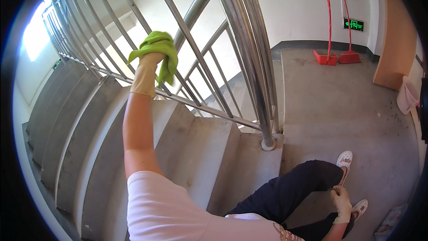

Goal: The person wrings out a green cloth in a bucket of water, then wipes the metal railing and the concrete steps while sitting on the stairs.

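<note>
My left hand (152,61), in a cream rubber glove, grips a bright green cloth (160,42). The cloth is bunched against a slanting metal baluster (138,16) of the stair railing, and one end hangs down beside my wrist. What the fingers do beneath it is hidden. At lower right my right hand (341,202), gloved alike, hangs by my dark trouser leg with its fingers loosely bent and slightly apart. Nothing shows in it. Near my left arm, the thick railing post (245,47) rises from a round base on the bottom step.
Concrete steps (187,144) climb to the left beneath the railing's bottom rail (214,110). A red long-handled dustpan (325,57) and a red broom (349,57) stand by the far wall. At right are a wooden door (396,33) and a pale pink bucket (408,96).
</note>
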A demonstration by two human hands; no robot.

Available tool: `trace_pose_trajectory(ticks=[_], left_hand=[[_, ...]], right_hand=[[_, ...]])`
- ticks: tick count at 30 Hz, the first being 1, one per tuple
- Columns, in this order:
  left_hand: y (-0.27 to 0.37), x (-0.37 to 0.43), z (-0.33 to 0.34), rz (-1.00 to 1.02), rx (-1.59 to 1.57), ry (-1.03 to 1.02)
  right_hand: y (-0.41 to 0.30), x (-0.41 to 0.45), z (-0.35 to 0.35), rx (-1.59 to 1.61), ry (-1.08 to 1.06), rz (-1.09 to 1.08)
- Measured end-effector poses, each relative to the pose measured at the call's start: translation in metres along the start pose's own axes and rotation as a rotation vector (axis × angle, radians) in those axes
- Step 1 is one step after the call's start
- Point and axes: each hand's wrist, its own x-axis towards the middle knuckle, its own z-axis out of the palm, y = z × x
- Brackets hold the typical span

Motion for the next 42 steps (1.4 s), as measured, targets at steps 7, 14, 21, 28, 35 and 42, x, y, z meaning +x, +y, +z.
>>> trace_pose_trajectory(ticks=[7, 14, 21, 28, 35, 42], left_hand=[[0.077, 0.021, -0.021, -0.5, -1.266, 0.277], [0.028, 0.067, 0.024, -0.028, -0.905, 0.539], [0.072, 0.02, 0.063, -0.001, -1.837, 0.271], [0.188, -0.15, 0.172, -0.482, -1.811, 0.074], [0.185, -0.154, 0.147, -0.758, -1.553, 0.044], [0.074, -0.068, 0.002, -0.33, -1.421, 0.777]], right_hand=[[-0.001, -0.008, -0.004, -0.061, 0.034, -0.031], [-0.009, -0.006, -0.004, -0.028, 0.011, -0.055], [-0.008, 0.002, -0.002, -0.037, 0.003, -0.037], [-0.027, -0.005, -0.007, -0.154, -0.033, -0.066], [-0.02, -0.004, -0.007, -0.155, -0.027, -0.057], [-0.03, -0.011, -0.002, -0.114, -0.026, -0.018]])
